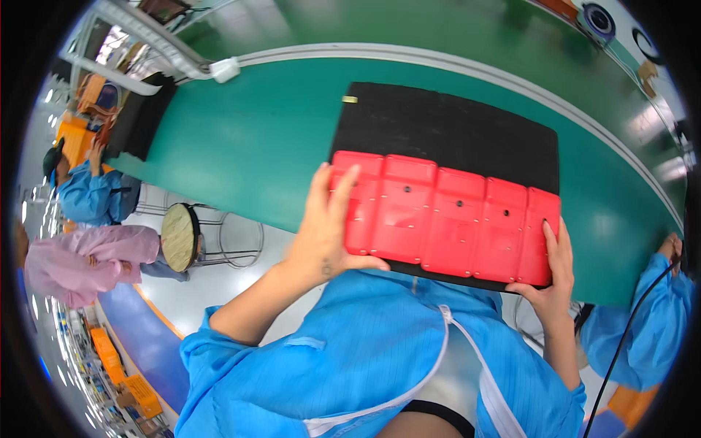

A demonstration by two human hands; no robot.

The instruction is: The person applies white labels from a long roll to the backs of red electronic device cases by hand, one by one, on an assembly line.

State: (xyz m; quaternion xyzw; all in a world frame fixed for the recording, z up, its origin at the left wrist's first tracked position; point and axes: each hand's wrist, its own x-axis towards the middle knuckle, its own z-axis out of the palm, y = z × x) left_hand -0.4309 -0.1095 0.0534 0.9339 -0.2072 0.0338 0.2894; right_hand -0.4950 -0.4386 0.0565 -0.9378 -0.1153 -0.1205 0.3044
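Observation:
A red moulded plastic panel (461, 219) lies between my two hands, divided into several raised sections with small dark holes and screw-like dots. My left hand (319, 226) grips its left end, with the fingers over the far left corner and the thumb along the near edge. At the right end, my right hand (553, 271) clasps the side, thumb at the near corner. Beneath and beyond the panel is a black mat (453, 120) with a small yellowish tag. A black strip shows under the panel's near edge; whether it belongs to the mat, I cannot tell.
The green worktop (241, 124) stretches to both sides, with a pale rail (380, 50) along its far side. At left are a co-worker in blue (91, 193), a person in pink (95, 259) and a round stool (179, 237). Another person in blue (635, 328) is at right.

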